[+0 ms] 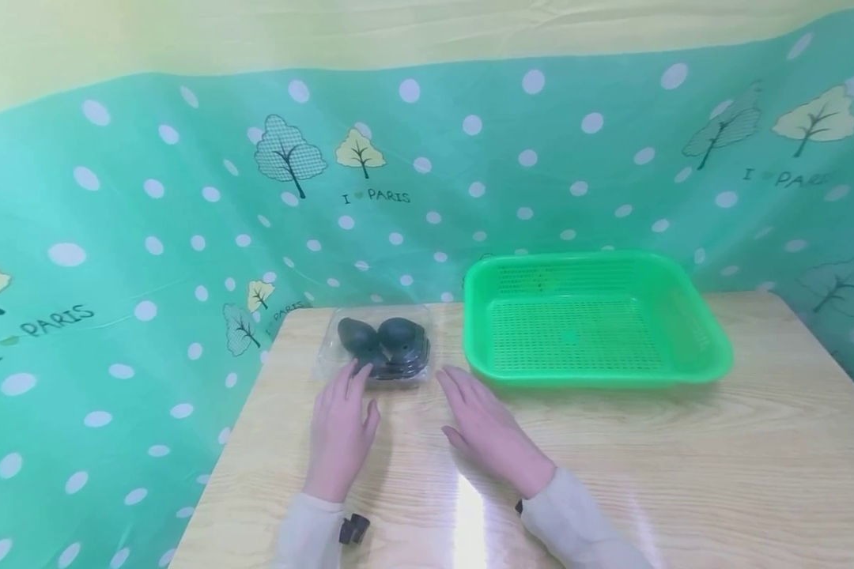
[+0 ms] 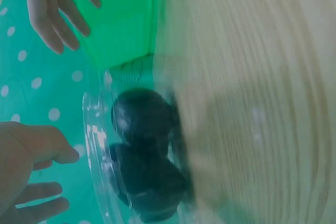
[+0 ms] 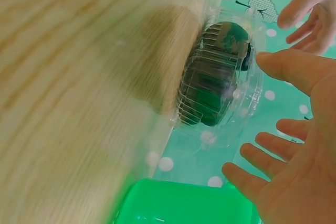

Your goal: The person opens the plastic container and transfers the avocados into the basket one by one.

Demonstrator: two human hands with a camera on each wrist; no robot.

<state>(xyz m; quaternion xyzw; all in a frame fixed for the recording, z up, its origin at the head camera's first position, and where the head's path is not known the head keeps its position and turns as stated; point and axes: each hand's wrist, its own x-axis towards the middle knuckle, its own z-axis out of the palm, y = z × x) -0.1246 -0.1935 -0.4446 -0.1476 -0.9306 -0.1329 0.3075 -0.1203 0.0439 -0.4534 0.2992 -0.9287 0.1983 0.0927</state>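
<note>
A clear plastic box [image 1: 325,365] stands on the table, holding dark, pear-shaped avocados [image 1: 401,338]. Just in front of its left part is my left hand [image 1: 339,435], fingers loosely spread and fingertips overlapping the near edge in the head view. My right hand [image 1: 489,431] hovers at the box's front right corner, fingers extended and nothing in its grasp. In the right wrist view a gap separates the fingers of that hand [image 3: 289,145] from the ribbed clear box [image 3: 251,90]. The left wrist view shows the avocados [image 2: 142,119] through the plastic.
A green plastic basket [image 1: 598,379] with a slotted bottom sits right of the box, close to my right fingertips. Behind both hangs a teal dotted cloth [image 1: 441,213]. The wooden table [image 1: 683,466] reaches toward me.
</note>
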